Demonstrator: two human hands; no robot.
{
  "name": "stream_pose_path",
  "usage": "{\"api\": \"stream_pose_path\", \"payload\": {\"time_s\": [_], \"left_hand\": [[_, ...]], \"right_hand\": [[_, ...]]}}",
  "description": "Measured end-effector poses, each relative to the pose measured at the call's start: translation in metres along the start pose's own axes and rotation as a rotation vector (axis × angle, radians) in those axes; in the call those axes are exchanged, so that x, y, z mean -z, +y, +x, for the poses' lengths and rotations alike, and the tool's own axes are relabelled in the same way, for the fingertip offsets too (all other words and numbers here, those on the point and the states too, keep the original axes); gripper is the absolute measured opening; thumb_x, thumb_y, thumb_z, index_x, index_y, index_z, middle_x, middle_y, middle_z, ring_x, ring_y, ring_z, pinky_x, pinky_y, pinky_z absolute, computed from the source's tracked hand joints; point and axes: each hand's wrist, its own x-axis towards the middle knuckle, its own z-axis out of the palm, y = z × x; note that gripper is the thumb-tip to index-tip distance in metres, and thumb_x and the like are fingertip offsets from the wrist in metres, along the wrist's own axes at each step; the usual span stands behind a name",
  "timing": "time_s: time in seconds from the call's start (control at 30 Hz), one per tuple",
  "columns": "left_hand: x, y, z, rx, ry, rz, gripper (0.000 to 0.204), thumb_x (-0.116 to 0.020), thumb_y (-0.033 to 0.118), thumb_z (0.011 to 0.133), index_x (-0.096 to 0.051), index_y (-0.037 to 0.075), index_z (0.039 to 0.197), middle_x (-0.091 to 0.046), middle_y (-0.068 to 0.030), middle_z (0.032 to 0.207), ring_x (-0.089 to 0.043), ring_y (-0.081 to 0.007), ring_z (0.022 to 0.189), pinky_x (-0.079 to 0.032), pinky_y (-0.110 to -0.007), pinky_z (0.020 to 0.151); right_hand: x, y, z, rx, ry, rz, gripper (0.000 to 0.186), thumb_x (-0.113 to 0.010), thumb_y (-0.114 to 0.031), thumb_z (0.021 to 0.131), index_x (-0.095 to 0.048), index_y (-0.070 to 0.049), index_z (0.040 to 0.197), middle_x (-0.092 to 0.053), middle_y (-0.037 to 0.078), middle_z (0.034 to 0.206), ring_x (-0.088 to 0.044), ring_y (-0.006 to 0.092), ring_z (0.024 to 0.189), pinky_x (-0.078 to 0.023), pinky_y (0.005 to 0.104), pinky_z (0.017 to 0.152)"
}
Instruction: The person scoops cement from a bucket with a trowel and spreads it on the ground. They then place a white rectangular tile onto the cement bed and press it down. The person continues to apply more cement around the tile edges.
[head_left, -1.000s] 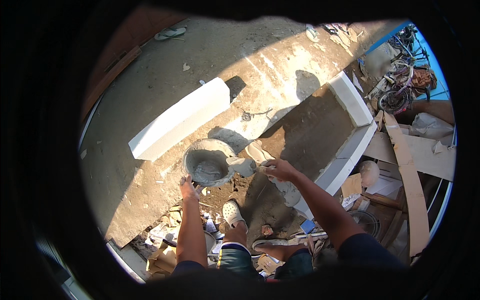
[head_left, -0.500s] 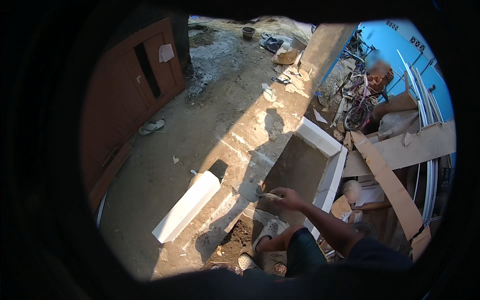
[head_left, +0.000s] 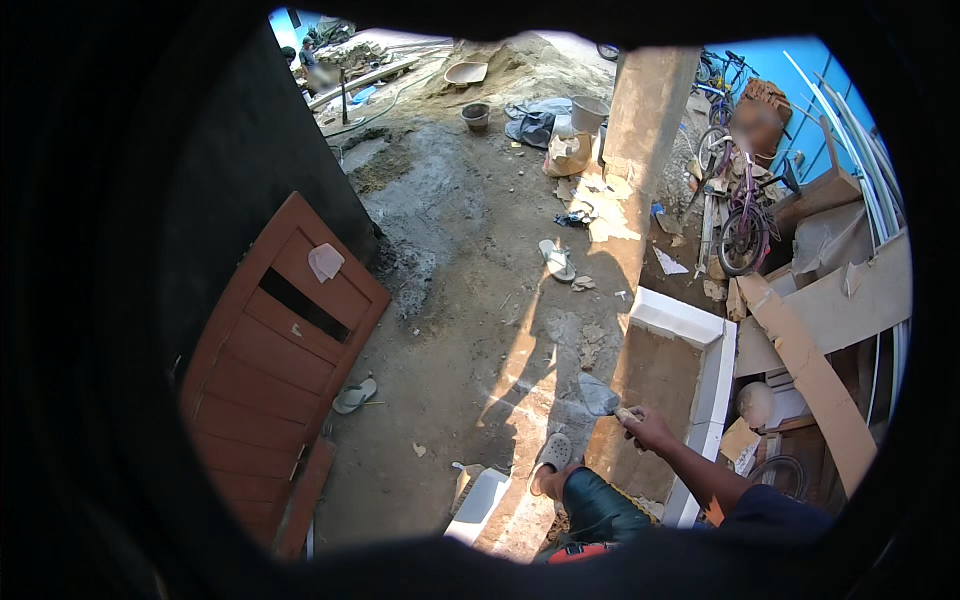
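Note:
My right hand (head_left: 650,429) is closed round the light handle of a trowel (head_left: 597,395). Its pointed metal blade reaches left and away, over the ground beside a low border of white blocks (head_left: 711,385). That border runs along the far and right sides of a rectangular patch of bare earth (head_left: 655,375). Below and left of the hand, a loose white block (head_left: 481,503) lies on the ground, cut off by the lower rim. My left hand is out of sight.
A brown wooden door (head_left: 290,370) leans at the left near a sandal (head_left: 354,396). Another sandal (head_left: 557,261) lies ahead. Cardboard strips (head_left: 810,370) and a bicycle (head_left: 742,225) crowd the right. A pillar (head_left: 650,115), buckets (head_left: 588,114) and a basin (head_left: 466,73) stand farther off.
The view has shifted forward, showing more of the far yard. The loose white block now sits lower in the picture. My right hand still grips the trowel, whose blade now shows more fully.

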Motion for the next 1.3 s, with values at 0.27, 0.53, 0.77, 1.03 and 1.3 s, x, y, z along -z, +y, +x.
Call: {"api": "stream_pose_path", "payload": {"time_s": [0.27, 0.53, 0.77, 1.03, 1.3], "left_hand": [[0.011, 0.175, -0.033, 0.092, -0.201, -0.652, 0.067, -0.059, 0.004, 0.077, -0.051, 0.002, 0.143, -0.059, -0.024, 0.137, -0.065, -0.0455, 0.12, -0.051, -0.071, 0.101], [-0.05, 0.445, -0.17, -0.181, -0.607, -0.667, 0.042, -0.057, 0.002, 0.075, -0.057, 0.007, 0.117, -0.062, -0.0182, 0.109, -0.067, -0.0383, 0.095, -0.058, -0.074, 0.085], [-0.148, 0.672, -0.248, -0.351, -0.969, -0.788, 0.052, -0.054, 0.0, 0.08, -0.051, 0.007, 0.132, -0.061, -0.0187, 0.127, -0.066, -0.0426, 0.113, -0.059, -0.07, 0.091], [-0.25, 0.901, -0.262, -0.295, -1.068, -0.799, 0.045, -0.053, 0.0, 0.082, -0.047, 0.009, 0.125, -0.058, -0.0163, 0.122, -0.065, -0.0358, 0.106, -0.061, -0.069, 0.084], [-0.415, 1.09, -0.283, -0.185, -1.009, -0.776, 0.037, -0.055, 0.005, 0.084, -0.051, 0.009, 0.121, -0.059, -0.0158, 0.119, -0.064, -0.0375, 0.108, -0.056, -0.071, 0.09]], "right_hand": [[-0.026, -0.234, -0.04, 0.284, -0.242, -0.158, 0.052, -0.07, -0.045, 0.1, -0.067, -0.008, 0.136, -0.078, 0.008, 0.09, -0.07, 0.0155, 0.068, -0.056, 0.033, 0.063], [-0.052, -0.454, 0.006, 0.76, -0.612, -0.272, 0.053, -0.064, -0.05, 0.104, -0.063, -0.015, 0.144, -0.078, 0.007, 0.092, -0.066, 0.0157, 0.071, -0.054, 0.0353, 0.07], [0.018, -0.636, 0.168, 0.637, -0.659, -0.537, 0.052, -0.064, -0.051, 0.102, -0.067, -0.015, 0.141, -0.078, 0.007, 0.09, -0.068, 0.0151, 0.073, -0.053, 0.0333, 0.065], [0.13, -0.846, 0.306, 0.483, -0.544, -0.513, 0.053, -0.072, -0.045, 0.1, -0.069, -0.012, 0.141, -0.075, 0.003, 0.085, -0.059, 0.0078, 0.066, -0.044, 0.0262, 0.055], [0.195, -0.941, 0.449, 0.999, 0.087, -0.547, 0.035, -0.077, -0.024, 0.093, -0.075, -0.012, 0.126, -0.079, 0.016, 0.114, -0.077, 0.0348, 0.102, -0.06, 0.042, 0.091]]}}
